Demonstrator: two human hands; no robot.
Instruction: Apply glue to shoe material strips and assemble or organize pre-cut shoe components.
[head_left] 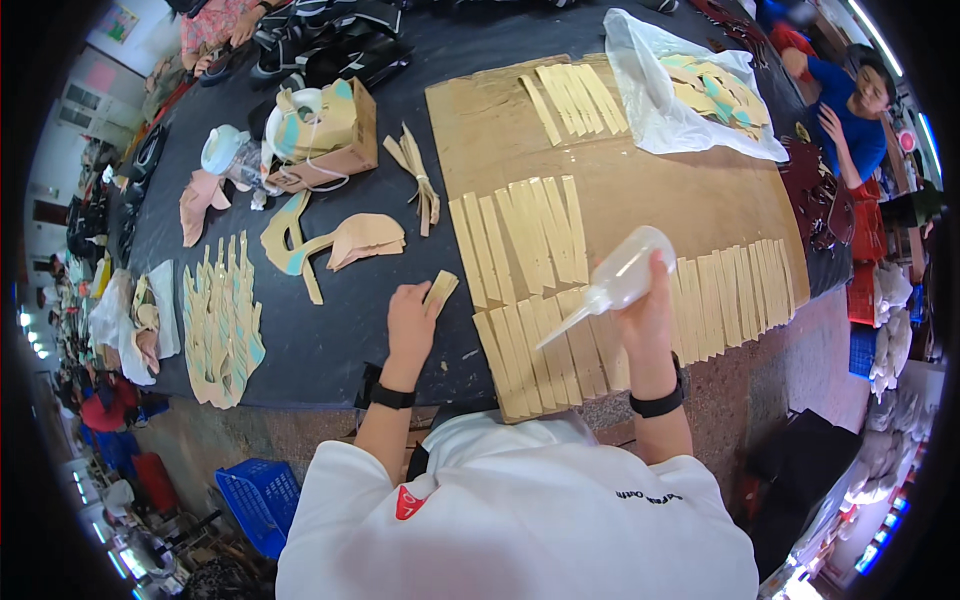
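Note:
My right hand (pixel 645 318) is wrapped round a translucent squeeze bottle (pixel 632 268), tilted with its long thin nozzle pointing down to the left over the strips. Rows of tan strips (pixel 735 300) lie side by side on a brown cardboard sheet (pixel 690 190), in a long row at the near edge and shorter groups further back. At the table's near side, left of the cardboard, my left hand (pixel 410 325) has its fingers closed on a short stack of tan strips (pixel 441 292). A tied bundle of strips (pixel 420 180) lies beyond that hand.
A white plastic bag (pixel 640 100) with cut pieces lies at the far right of the cardboard. On the dark table are a cardboard box (pixel 345 150), a lidded jar (pixel 235 155), curved pieces (pixel 365 240) and patterned pieces (pixel 222 320). A person in blue (pixel 855 115) is at right.

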